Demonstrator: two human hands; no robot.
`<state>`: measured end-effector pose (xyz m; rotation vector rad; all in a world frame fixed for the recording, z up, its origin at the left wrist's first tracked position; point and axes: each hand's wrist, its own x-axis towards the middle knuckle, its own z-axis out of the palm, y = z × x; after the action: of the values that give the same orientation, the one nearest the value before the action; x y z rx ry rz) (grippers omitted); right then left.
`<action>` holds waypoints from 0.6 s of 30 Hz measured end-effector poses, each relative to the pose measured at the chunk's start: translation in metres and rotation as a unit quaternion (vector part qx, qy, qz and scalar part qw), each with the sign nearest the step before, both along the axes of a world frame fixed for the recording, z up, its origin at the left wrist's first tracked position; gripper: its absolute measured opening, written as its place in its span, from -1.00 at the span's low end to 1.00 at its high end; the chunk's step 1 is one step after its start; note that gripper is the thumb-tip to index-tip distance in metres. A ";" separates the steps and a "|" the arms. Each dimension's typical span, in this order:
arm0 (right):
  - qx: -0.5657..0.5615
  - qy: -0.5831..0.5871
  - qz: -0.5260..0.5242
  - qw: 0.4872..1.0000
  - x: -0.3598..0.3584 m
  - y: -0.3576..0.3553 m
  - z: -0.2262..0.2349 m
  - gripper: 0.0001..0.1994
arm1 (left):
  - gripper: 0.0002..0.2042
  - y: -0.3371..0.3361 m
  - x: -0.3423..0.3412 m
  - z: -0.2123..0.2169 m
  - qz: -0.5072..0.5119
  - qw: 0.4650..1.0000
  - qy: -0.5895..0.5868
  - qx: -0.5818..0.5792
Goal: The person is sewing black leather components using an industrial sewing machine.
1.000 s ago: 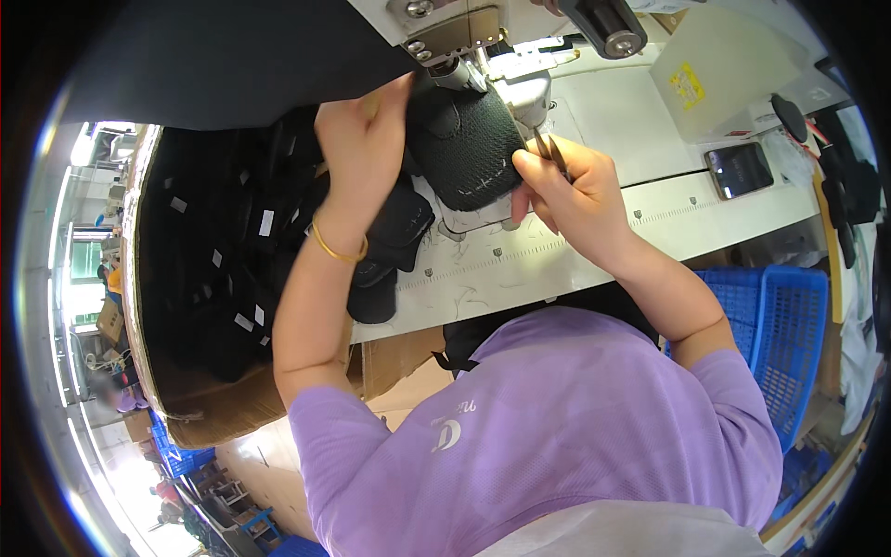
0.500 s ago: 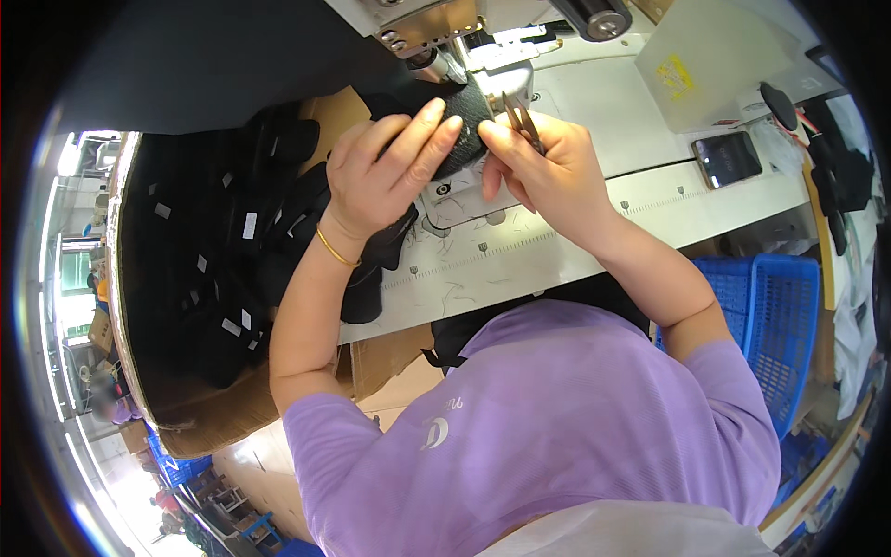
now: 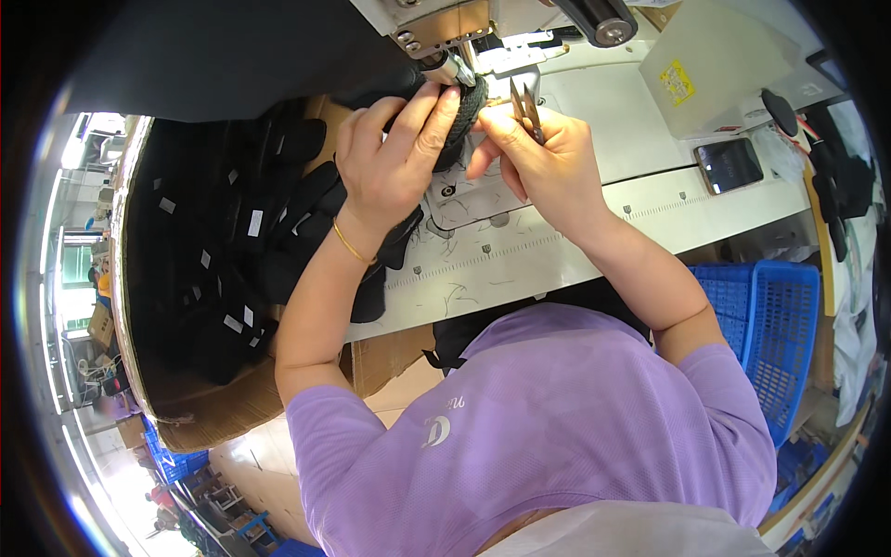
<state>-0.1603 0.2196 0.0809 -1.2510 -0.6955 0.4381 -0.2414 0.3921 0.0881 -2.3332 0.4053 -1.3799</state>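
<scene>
A piece of black textured fabric sits under the presser foot area of a sewing machine, curved along its edge. My left hand grips it from the left, its fingers bent over the near face and the thumb out of sight. On its right side, my right hand has thumb and forefinger closed beside the fabric's edge; whether they pinch it or a thread is too small to tell. Dark thread snips are tucked in that same hand, their two pointed blades apart and aimed away from me.
Left of the machine, a large cardboard box holds many black fabric pieces with white labels. Thread scraps lie on the white table. A phone rests at the right, above a blue plastic basket.
My left hand has turned and its fingers have curled closer to the machine, bending the fabric more upright. My right hand still holds the snips and has shifted only slightly.
</scene>
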 end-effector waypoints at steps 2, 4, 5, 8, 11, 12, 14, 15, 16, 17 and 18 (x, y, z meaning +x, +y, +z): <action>0.003 0.029 0.025 0.999 0.002 -0.002 -0.001 -0.61 | -0.63 -0.010 -0.006 0.006 0.006 1.000 0.009 -0.002; 0.006 0.035 0.024 0.999 0.004 -0.002 0.002 -0.62 | -0.67 -0.022 -0.011 0.012 -0.005 1.000 0.013 -0.007; 0.007 0.039 0.028 0.999 0.003 -0.003 0.003 -0.62 | -0.68 -0.028 -0.011 0.014 -0.008 1.000 0.012 -0.012; 0.029 0.040 0.021 0.999 0.002 -0.002 0.004 -0.64 | -0.70 -0.032 -0.007 0.015 0.021 1.000 0.011 0.003; 0.026 0.039 0.025 0.999 0.001 -0.003 0.004 -0.67 | -0.72 -0.039 -0.003 0.016 0.047 0.999 0.005 -0.007; 0.026 0.039 0.024 0.999 0.001 -0.002 0.004 -0.67 | -0.72 -0.040 -0.002 0.017 0.046 0.999 0.005 -0.007; 0.041 0.038 0.032 0.998 0.001 -0.001 0.004 -0.68 | -0.72 -0.041 -0.001 0.017 0.091 0.996 0.018 0.008; 0.040 0.038 0.031 0.998 0.000 -0.001 0.004 -0.68 | -0.72 -0.044 0.000 0.016 0.091 0.996 0.018 0.007; 0.041 0.044 0.032 0.998 0.000 -0.001 0.005 -0.68 | -0.71 -0.048 0.000 0.013 0.126 0.992 0.013 0.004; 0.042 0.050 0.031 0.997 0.000 -0.002 0.005 -0.69 | -0.71 -0.052 0.000 0.012 0.160 0.987 0.007 0.001; 0.042 0.050 0.030 0.997 0.001 -0.003 0.005 -0.69 | -0.71 -0.056 -0.003 0.014 0.159 0.987 0.008 0.001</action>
<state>-0.1595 0.2170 0.0854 -1.1228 -0.6606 0.5131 -0.2441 0.3357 0.1017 -2.2867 0.0330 -1.2065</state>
